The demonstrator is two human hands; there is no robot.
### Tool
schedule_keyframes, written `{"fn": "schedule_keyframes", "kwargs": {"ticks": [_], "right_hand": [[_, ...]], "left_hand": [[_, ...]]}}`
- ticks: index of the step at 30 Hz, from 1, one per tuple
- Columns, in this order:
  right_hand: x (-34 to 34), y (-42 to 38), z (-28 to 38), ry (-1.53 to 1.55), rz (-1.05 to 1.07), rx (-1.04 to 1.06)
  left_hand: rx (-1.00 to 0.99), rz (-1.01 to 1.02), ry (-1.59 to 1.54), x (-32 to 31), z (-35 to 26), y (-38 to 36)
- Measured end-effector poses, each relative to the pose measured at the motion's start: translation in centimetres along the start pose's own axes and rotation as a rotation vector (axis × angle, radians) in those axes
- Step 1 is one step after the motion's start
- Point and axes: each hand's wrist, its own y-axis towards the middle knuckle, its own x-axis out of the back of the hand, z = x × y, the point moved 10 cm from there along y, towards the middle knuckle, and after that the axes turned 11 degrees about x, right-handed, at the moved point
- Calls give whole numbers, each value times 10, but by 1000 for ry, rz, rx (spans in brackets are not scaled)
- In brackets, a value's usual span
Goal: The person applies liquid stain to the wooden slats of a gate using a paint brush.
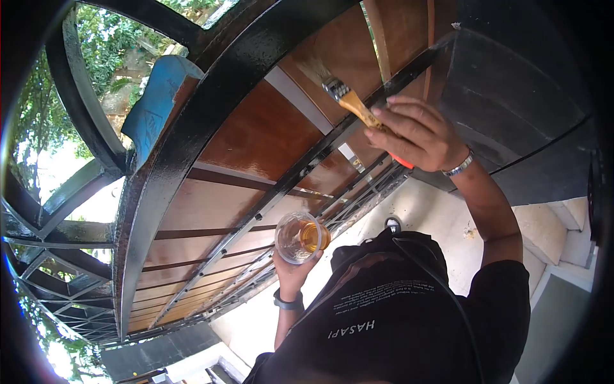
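Note:
My right hand [419,131] grips the wooden handle of a paintbrush [355,105], fingers closed round it. The pale bristles reach up to a brown wooden panel [339,51] and seem to touch it. My left hand [291,272] holds a clear plastic cup [288,240] by its side, tilted toward the camera, with amber liquid [312,237] inside. Below the brush, a reddish-brown panel [259,131] looks glossy and wet. Panels farther along, such as the pale one [204,201], are lighter in colour.
A black metal frame [224,89] with crossing bars surrounds the panels. Blue sheet material [160,105] hangs over its upper rail. Beyond the open ironwork there are green plants [105,45]. Dark sheeting [511,96] stands at the right, and a pale floor [435,205] lies below.

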Motion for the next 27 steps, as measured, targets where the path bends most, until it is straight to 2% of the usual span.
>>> {"fn": "schedule_keyframes", "kwargs": {"ticks": [2, 6, 9, 13, 15, 19, 27], "right_hand": [[-13, -12, 10, 76, 124, 19], [-21, -29, 29, 188, 242, 55], [-27, -28, 19, 243, 301, 46], [-3, 7, -8, 180, 177, 97], [17, 25, -14, 30, 99, 162], [30, 33, -16, -52, -7, 183], [-23, -5, 29, 153, 212, 188]], "left_hand": [[7, 6, 45, 1, 7, 1], [11, 20, 82, 1, 12, -2], [4, 13, 83, 1, 12, -3], [-14, -9, 82, -1, 9, -3], [-16, -4, 53, -2, 8, -2], [-29, -20, 41, -2, 9, -4], [-19, -1, 93, 2, 23, -6]]}}
